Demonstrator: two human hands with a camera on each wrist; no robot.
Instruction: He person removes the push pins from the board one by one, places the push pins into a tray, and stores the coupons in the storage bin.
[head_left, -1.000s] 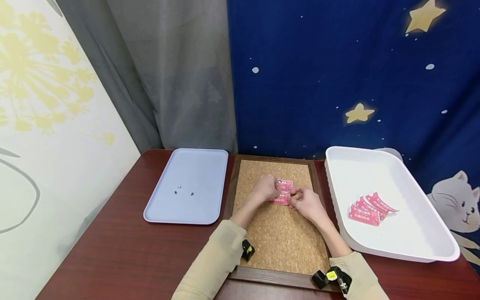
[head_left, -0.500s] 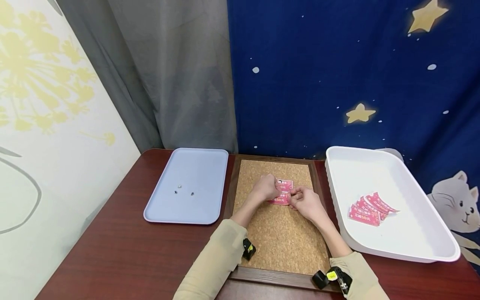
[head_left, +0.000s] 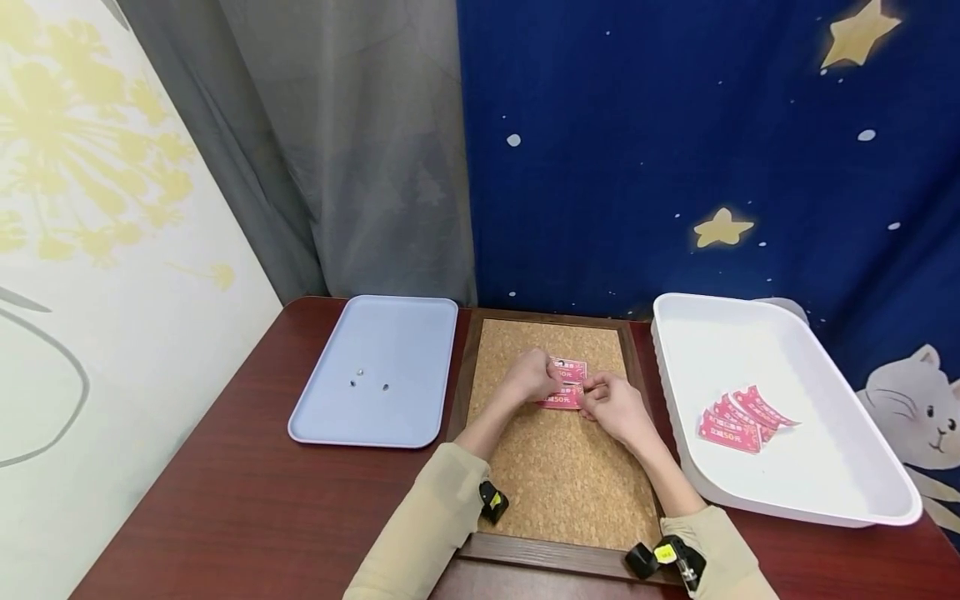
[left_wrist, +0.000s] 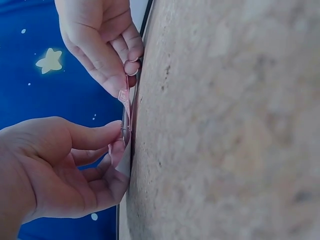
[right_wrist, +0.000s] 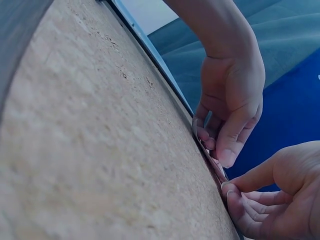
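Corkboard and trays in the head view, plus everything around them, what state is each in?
Corkboard: lying flat
Lower coupon: bent, over the corkboard
Upper coupon: on the corkboard, partly hidden
Left hand: fingers curled, gripping the lower coupon
Right hand: pinching the lower coupon's right end
Blue tray: holding three tiny pieces
White tray: holding fanned, overlapping coupons

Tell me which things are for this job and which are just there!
Probably for the job:
corkboard
pink coupons on it
likely pins on the blue tray
more coupons in the white tub

Just there:
grey curtain
starry blue curtain
white patterned backdrop
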